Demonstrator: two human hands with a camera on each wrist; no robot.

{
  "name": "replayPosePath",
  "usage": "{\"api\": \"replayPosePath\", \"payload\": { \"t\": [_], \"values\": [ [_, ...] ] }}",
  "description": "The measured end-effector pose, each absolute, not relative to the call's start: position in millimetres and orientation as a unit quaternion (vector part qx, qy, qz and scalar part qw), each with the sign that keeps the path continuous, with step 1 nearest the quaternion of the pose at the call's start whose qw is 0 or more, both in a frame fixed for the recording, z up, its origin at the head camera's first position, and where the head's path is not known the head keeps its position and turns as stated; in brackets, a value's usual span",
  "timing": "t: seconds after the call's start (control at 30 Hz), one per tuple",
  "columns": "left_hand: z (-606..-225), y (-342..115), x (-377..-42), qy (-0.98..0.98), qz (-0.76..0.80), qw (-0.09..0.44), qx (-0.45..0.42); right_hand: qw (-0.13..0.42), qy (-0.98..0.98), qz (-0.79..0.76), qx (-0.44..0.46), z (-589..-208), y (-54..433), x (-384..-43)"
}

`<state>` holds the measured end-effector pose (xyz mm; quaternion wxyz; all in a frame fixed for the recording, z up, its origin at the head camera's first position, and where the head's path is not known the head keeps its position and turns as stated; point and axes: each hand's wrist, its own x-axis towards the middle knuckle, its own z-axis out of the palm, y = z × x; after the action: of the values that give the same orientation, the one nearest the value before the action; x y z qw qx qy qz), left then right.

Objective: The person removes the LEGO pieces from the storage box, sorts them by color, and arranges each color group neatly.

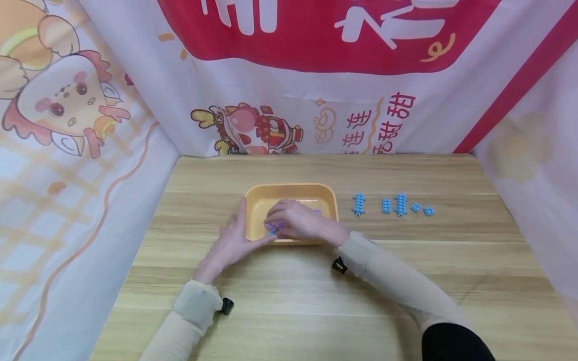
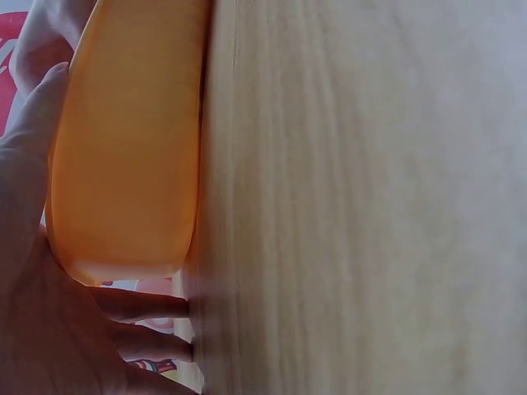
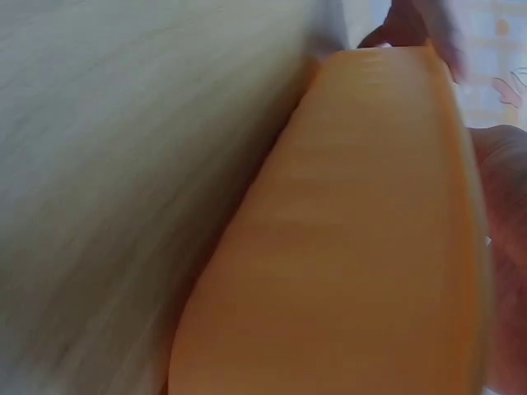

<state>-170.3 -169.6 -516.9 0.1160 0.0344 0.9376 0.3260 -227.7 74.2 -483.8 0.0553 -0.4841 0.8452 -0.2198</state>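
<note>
A shallow yellow-orange plastic box (image 1: 289,187) stands on the wooden table. My left hand (image 1: 231,243) spreads around its near left corner, thumb along the front rim and fingers beside the left wall. In the left wrist view the fingers (image 2: 144,304) reach down straight beside the box wall (image 2: 128,156). My right hand (image 1: 298,219) reaches over the front rim into the box, fingers bent down at small purple building blocks (image 1: 274,227). A bit of blue shows by them. The box wall (image 3: 329,230) hides the right fingertips in the right wrist view, so a grip cannot be made out.
Right of the box, light-blue building pieces lie in a loose row: a long studded piece (image 1: 358,204), a block (image 1: 386,205), another long piece (image 1: 401,205) and two small blocks, (image 1: 416,207) the nearer one leftmost. A printed cloth (image 1: 316,90) hangs behind the table.
</note>
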Motion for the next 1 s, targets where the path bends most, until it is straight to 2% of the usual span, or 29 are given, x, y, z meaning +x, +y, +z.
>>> {"api": "replayPosePath", "payload": {
  "t": [0.23,0.43,0.73,1.0],
  "values": [
    [-517.9,-170.3,-169.9,0.939,0.324,0.111,0.032,0.090,0.819,-0.219,-0.522,-495.4,55.2,-237.6],
    [-518.6,-170.0,-168.8,0.942,0.317,0.103,0.027,0.118,0.831,-0.191,-0.508,-497.5,49.5,-238.5],
    [-518.4,-167.7,-169.3,0.940,0.325,0.096,0.034,0.098,0.848,-0.203,-0.479,-498.4,49.4,-238.4],
    [-518.5,-168.5,-168.2,0.941,0.321,0.104,0.028,0.047,0.851,-0.274,-0.446,-487.7,66.9,-242.8]
  ]
}}
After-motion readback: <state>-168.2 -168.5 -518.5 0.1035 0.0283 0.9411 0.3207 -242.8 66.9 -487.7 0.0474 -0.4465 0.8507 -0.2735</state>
